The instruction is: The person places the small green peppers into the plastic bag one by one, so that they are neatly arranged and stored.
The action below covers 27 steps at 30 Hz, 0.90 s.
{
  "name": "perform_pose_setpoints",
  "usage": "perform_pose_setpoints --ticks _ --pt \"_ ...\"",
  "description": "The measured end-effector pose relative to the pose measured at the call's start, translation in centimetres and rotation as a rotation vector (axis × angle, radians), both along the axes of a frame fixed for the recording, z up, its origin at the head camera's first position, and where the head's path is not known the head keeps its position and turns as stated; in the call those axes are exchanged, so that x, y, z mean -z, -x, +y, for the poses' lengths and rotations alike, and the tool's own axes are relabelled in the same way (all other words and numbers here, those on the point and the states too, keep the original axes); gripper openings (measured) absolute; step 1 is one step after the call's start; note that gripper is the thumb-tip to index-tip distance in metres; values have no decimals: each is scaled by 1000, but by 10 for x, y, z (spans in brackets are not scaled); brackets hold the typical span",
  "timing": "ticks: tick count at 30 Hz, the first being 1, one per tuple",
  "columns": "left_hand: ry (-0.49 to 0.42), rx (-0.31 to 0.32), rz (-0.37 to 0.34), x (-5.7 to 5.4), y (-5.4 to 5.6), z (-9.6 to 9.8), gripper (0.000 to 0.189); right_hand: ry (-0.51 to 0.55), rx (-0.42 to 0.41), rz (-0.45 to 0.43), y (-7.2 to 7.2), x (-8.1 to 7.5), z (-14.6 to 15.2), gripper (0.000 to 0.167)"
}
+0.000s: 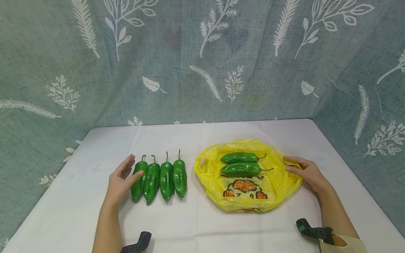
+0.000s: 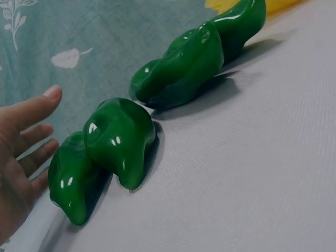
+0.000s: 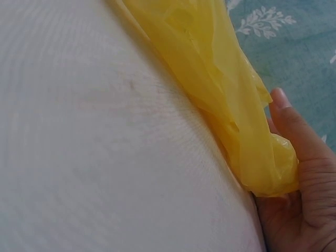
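Peppers (image 1: 240, 170) on bag (image 1: 278, 189) show overhead only, left fingers (image 1: 125, 166) apart, right fingers (image 1: 299, 161) gripping it.

Black bent wrist device (image 1: 138, 244) on left; matching right device (image 1: 316, 232) with green patch (image 1: 301, 228); cream right sleeve (image 1: 343, 245).

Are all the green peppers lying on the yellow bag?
No, four green peppers lie on the white tabletop, beside the yellow bag.

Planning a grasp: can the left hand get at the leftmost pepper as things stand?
Probably yes: the left hand is close beside the leftmost pepper, and nothing visible stands between them.
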<state>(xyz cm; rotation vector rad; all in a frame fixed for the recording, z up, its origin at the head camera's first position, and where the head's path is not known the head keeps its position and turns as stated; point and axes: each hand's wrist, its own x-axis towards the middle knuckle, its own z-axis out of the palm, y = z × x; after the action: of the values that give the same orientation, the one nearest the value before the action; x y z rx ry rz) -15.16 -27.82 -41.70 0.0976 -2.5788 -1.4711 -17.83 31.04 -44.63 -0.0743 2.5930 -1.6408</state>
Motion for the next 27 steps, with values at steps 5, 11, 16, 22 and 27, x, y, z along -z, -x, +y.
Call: perform_pose_setpoints --ticks 5,11,16,22,27 --pt "-22 -4 1 6 0 -3 75 -11 4 -6 -1 -1 -1 51" --pt "-43 26 -6 15 2 -6 76 -16 10 -8 -1 -2 -1 52" --pt "-9 27 -54 18 2 -8 77 -20 5 4 -1 -2 -1 52" --pt "24 -12 -96 23 4 -11 75 -14 0 8 0 0 -1 50" --pt "65 -35 -129 22 4 -10 73 -4 -5 17 0 0 0 49"
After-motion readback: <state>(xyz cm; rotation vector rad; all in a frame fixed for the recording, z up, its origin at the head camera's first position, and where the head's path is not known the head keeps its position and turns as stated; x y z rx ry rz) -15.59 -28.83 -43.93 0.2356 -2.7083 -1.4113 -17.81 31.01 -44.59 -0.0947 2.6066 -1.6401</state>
